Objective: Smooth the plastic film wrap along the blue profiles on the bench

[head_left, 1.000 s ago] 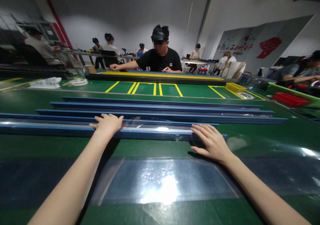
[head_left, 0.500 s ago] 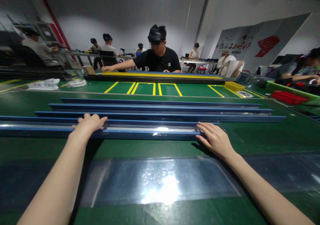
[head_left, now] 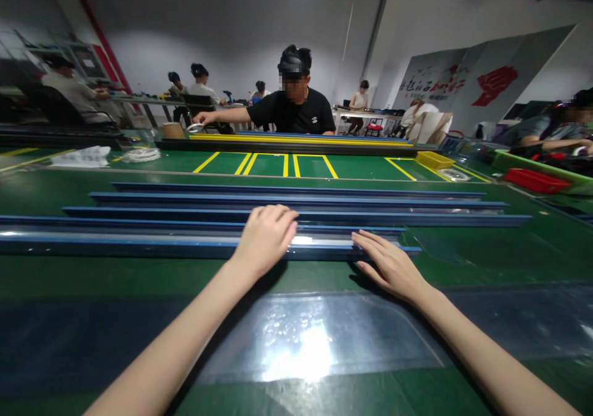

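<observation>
A long blue channel-shaped profile [head_left: 139, 247] lies crosswise before me, with a pale, shiny strip [head_left: 303, 241] showing along its inside. Over the middle of this profile is my left hand [head_left: 265, 238], its fingers slightly bent and pointing right; it grips nothing that I can see, and its palm side is hidden. My right hand [head_left: 388, 262] is open at the profile's right end, fingers stretched forward and left over the near edge. Whether either hand presses on the profile I cannot tell.
Several more blue profiles [head_left: 417, 220] lie parallel behind. A clear plastic sheet [head_left: 352, 336] covers the near part of the green table [head_left: 222, 277]. Across the table a co-worker [head_left: 296, 110] reaches sideways. A yellow tray [head_left: 434, 159] and a red bin [head_left: 535, 180] stand at the right.
My left hand has moved right along the profile, closer to my right hand. The right hand has shifted slightly left and down. The co-worker's outstretched hand now lifts a white roll-like thing.
</observation>
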